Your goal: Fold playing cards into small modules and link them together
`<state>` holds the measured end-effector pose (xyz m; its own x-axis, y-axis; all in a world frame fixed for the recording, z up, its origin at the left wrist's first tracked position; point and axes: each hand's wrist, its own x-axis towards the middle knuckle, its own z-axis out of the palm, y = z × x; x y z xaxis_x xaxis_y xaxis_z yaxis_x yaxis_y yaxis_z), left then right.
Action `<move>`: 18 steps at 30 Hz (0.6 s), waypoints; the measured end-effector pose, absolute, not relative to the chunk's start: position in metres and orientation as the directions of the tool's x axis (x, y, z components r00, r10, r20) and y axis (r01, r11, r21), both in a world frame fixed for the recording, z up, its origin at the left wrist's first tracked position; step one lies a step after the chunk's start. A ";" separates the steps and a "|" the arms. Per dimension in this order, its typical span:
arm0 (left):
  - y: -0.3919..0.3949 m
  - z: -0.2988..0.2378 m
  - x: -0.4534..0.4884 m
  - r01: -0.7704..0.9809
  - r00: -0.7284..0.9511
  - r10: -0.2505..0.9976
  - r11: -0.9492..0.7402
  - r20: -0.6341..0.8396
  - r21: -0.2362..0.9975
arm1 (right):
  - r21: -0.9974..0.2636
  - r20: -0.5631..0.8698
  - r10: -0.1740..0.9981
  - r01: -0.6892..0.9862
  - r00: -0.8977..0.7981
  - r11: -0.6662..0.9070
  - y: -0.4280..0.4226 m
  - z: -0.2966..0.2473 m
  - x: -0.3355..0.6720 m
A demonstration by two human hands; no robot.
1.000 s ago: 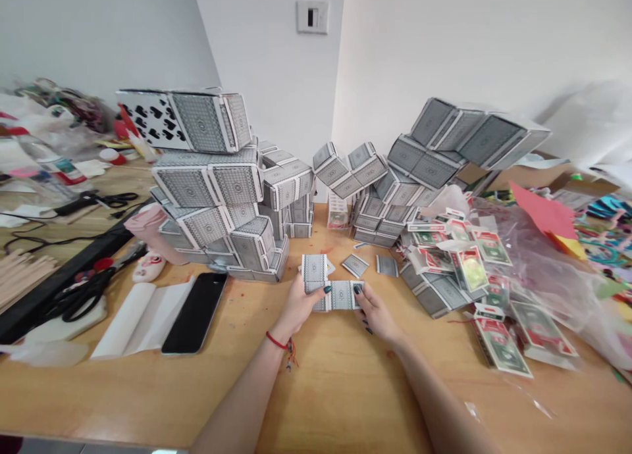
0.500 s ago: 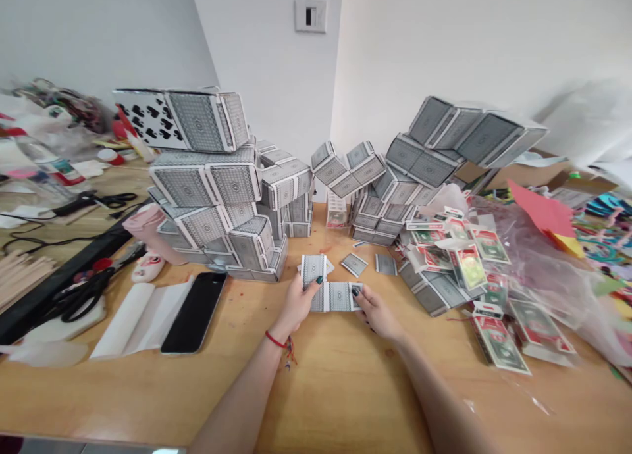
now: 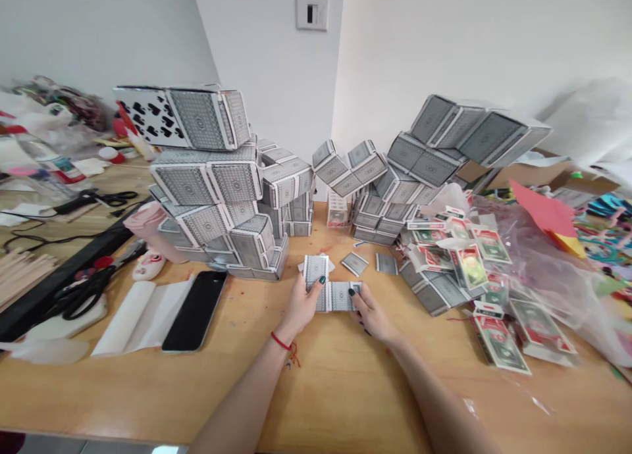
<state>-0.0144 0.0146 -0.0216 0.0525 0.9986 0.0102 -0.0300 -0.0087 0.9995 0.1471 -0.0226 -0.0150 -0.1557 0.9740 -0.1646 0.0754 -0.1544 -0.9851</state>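
Both my hands meet at the middle of the wooden table point(image 3: 336, 388) on a small block made of grey-backed playing cards point(image 3: 340, 296). My left hand point(image 3: 303, 304) pinches its left side, thumb on an upright card point(image 3: 316, 270). My right hand point(image 3: 369, 312) grips the right end with its fingers curled. Two loose cards point(image 3: 355, 264) lie just beyond. Left of my hands rises a tall stack of card-covered boxes point(image 3: 212, 184), and another stack of them point(image 3: 419, 164) stands to the right.
A black phone point(image 3: 195, 310) and folded white paper point(image 3: 141, 316) lie at the left, with scissors point(image 3: 81, 295) and wooden sticks point(image 3: 22, 273) further left. Red and green card packs point(image 3: 498, 339) and clear plastic wrap point(image 3: 543, 270) spread over the right side.
My hands have shifted only slightly on the card block; my left thumb has moved a little up the upright card. Nothing else moved.
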 end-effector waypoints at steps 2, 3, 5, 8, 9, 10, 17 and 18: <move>0.015 -0.024 -0.014 -0.022 0.049 0.999 -0.011 0.012 1.000 | -0.980 -0.196 0.968 0.058 -0.157 -0.189 -0.023 -0.015 0.146; 0.015 -0.024 -0.014 -0.018 0.050 0.999 -0.016 0.017 1.000 | -0.978 -0.206 0.966 0.047 -0.158 -0.201 -0.023 -0.016 0.146; 0.015 -0.024 -0.014 -0.010 0.055 0.998 -0.031 0.031 0.999 | -0.977 -0.214 0.964 0.027 -0.160 -0.212 -0.023 -0.018 0.145; 0.014 -0.022 -0.013 -0.004 0.056 0.997 -0.051 0.051 0.999 | -0.981 -0.193 0.970 0.006 -0.151 -0.194 -0.022 -0.021 0.144; 0.014 -0.021 -0.013 -0.003 0.054 0.997 -0.053 0.053 0.999 | -0.982 -0.188 0.971 0.003 -0.148 -0.189 -0.022 -0.022 0.144; 0.013 -0.020 -0.013 -0.002 0.051 0.997 -0.052 0.052 0.999 | -0.983 -0.184 0.972 0.002 -0.149 -0.186 -0.022 -0.022 0.144; 0.011 -0.021 -0.012 -0.015 0.062 0.998 -0.030 0.031 0.999 | -0.985 -0.174 0.974 0.019 -0.146 -0.173 -0.022 -0.025 0.144; 0.012 -0.021 -0.012 -0.013 0.062 0.997 -0.037 0.037 0.999 | -0.986 -0.168 0.975 0.019 -0.143 -0.167 -0.022 -0.025 0.144</move>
